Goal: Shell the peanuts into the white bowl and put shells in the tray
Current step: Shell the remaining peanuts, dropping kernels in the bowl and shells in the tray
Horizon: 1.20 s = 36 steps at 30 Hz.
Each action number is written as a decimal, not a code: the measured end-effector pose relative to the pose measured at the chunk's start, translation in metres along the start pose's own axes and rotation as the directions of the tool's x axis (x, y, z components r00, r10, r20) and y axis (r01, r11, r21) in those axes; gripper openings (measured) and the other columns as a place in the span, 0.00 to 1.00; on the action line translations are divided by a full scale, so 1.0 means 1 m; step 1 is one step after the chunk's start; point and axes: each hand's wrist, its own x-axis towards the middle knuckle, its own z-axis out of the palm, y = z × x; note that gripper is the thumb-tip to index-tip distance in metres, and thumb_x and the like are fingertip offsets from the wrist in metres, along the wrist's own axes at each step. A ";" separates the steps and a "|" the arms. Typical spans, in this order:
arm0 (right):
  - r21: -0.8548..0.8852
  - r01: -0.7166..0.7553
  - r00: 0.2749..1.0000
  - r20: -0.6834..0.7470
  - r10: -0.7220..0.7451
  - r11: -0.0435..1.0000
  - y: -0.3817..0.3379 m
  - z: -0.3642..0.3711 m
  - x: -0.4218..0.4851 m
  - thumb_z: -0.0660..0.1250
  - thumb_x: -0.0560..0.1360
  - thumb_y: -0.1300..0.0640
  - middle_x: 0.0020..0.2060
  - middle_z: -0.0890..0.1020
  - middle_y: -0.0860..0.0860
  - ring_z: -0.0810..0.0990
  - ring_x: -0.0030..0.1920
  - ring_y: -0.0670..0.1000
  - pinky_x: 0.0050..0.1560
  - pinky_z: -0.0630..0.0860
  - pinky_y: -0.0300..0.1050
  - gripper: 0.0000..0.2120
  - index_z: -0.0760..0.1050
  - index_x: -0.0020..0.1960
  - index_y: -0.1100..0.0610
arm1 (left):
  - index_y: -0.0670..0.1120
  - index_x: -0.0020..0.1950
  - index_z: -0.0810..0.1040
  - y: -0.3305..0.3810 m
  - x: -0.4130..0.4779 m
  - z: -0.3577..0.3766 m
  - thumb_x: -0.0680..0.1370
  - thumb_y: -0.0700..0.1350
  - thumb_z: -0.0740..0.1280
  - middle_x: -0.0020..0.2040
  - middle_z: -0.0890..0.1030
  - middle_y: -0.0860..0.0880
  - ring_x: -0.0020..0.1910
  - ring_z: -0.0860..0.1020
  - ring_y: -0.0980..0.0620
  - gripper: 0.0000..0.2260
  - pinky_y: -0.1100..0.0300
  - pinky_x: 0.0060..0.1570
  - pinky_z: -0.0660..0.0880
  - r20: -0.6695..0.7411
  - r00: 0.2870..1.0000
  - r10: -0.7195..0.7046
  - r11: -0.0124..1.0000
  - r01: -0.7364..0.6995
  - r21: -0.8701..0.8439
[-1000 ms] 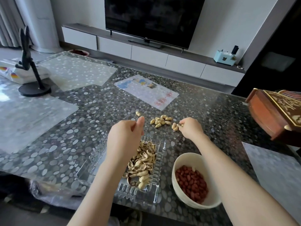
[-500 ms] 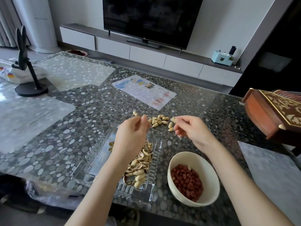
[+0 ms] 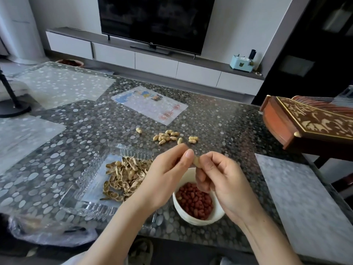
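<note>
Both hands meet above the far rim of the white bowl [image 3: 191, 219], which holds red shelled peanuts [image 3: 194, 201]. My left hand [image 3: 164, 175] and my right hand [image 3: 219, 175] pinch one unshelled peanut [image 3: 196, 161] between their fingertips. Left of the bowl lies a clear glass tray [image 3: 86, 188] with a heap of empty shells [image 3: 124, 176]. A small pile of unshelled peanuts [image 3: 166, 136] lies on the table beyond the hands, with one stray peanut [image 3: 138, 130] to its left.
The pebble-patterned table [image 3: 76, 131] also carries a printed sheet [image 3: 150, 104], pale mats left and right, a black stand base [image 3: 11, 109] at far left and a carved wooden instrument [image 3: 309, 121] at right. A plastic bag [image 3: 47, 230] lies at the near edge.
My right hand picked a peanut from the pile and drew it back over the bowl. My left hand came across from over the tray to join it on the peanut.
</note>
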 end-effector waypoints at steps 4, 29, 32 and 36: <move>-0.033 0.028 0.999 -0.039 -0.029 0.999 0.001 -0.005 -0.004 0.67 0.70 0.49 0.29 0.77 0.50 0.74 0.32 0.49 0.33 0.72 0.37 0.13 0.77 0.44 0.60 | 0.42 0.38 0.70 0.005 0.000 0.006 0.79 0.49 0.60 0.32 0.70 0.55 0.34 0.68 0.58 0.13 0.65 0.37 0.66 0.023 0.999 -0.027 0.995 0.029 -0.091; -0.609 0.242 0.905 -0.138 -0.401 0.756 0.020 -0.011 -0.003 0.62 0.79 0.46 0.40 0.81 0.39 0.80 0.44 0.41 0.42 0.73 0.31 0.11 0.79 0.48 0.52 | 0.45 0.37 0.70 -0.008 0.003 0.024 0.72 0.52 0.65 0.29 0.70 0.55 0.32 0.68 0.57 0.12 0.63 0.37 0.69 -0.035 0.965 -0.261 0.945 0.248 -0.212; -0.511 0.215 0.897 -0.234 -0.375 0.832 0.022 -0.006 -0.002 0.64 0.78 0.48 0.45 0.83 0.44 0.81 0.49 0.43 0.48 0.75 0.33 0.13 0.82 0.50 0.55 | 0.45 0.37 0.73 -0.011 0.003 0.032 0.70 0.51 0.67 0.31 0.72 0.51 0.33 0.71 0.55 0.10 0.57 0.44 0.73 -0.005 0.937 -0.350 0.855 0.317 -0.410; -0.455 0.247 0.874 -0.277 -0.399 0.856 0.019 -0.005 -0.001 0.64 0.78 0.53 0.40 0.82 0.47 0.82 0.45 0.47 0.45 0.76 0.33 0.09 0.81 0.44 0.55 | 0.48 0.32 0.76 -0.010 0.005 0.033 0.72 0.49 0.69 0.30 0.70 0.50 0.32 0.68 0.54 0.10 0.54 0.44 0.69 0.063 0.931 -0.359 0.790 0.339 -0.511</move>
